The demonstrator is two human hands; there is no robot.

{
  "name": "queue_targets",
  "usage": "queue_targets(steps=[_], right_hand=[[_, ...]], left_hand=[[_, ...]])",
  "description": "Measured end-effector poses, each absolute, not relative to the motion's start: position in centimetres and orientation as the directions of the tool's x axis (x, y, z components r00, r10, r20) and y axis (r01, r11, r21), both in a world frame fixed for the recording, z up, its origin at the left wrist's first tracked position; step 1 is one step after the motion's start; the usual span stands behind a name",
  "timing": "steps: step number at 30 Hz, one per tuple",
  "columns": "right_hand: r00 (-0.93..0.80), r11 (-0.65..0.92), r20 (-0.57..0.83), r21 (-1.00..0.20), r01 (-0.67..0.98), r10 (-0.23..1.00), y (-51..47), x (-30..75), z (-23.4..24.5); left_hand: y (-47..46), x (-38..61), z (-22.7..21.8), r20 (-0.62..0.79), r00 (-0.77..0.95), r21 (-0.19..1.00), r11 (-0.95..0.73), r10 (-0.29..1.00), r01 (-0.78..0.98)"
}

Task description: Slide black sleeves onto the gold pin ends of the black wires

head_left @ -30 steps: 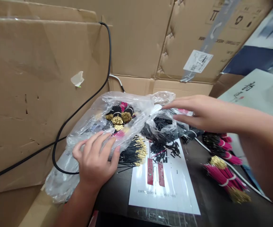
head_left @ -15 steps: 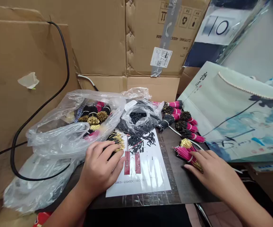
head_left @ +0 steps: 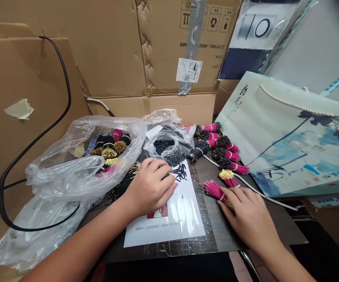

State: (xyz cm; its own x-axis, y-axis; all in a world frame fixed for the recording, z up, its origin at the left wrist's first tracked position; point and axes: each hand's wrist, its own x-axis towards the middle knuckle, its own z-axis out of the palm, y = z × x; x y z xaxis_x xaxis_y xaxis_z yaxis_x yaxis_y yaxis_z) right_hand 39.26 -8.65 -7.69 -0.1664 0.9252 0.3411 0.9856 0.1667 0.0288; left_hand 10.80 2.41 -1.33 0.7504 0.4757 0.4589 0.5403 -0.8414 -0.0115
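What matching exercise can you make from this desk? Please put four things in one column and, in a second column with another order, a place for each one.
Things:
1. The left hand
2. The right hand
3. The short black pieces
4. The painted paper bag with a rope handle

Places:
A. Inside a clear plastic bag
B. On a pink wire bundle with gold tips
C. On the white printed sheet
D. To the right of the row of wire bundles

Right pairs: 1-C, 2-B, 3-A, 4-D.
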Motion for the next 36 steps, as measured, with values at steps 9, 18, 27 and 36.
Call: queue_targets(steps=[9, 18, 27, 36], right_hand=[[0.248, -0.212, 0.091, -0.295, 0.932, 0.964, -6.7, 44.7, -5.9], [0.075, -0.095, -0.120, -0.171, 0.981, 0.990, -3.0, 44.5, -5.8], [0.013, -0.029, -0.080, -0.197, 0.980, 0.997, -2.9, 45.1, -6.5], [0.069, -0.093, -0.086, -0.320, 0.943, 0.994, -2.5, 44.9, -5.6]], left_hand=[[3.4, 9.6, -4.2, 0.435, 0.717, 0.074, -0.815, 0.545, 0.575], [3.7, 8.7, -4.1, 0.417, 0.676, 0.183, -0.785, 0.607, 0.592], [3.9, 8.5, -4.0, 0.397, 0.687, 0.193, -0.787, 0.609, 0.586], [4.2, 6.7, -2.6, 0.539, 0.595, 0.047, -0.727, 0.595, 0.685]])
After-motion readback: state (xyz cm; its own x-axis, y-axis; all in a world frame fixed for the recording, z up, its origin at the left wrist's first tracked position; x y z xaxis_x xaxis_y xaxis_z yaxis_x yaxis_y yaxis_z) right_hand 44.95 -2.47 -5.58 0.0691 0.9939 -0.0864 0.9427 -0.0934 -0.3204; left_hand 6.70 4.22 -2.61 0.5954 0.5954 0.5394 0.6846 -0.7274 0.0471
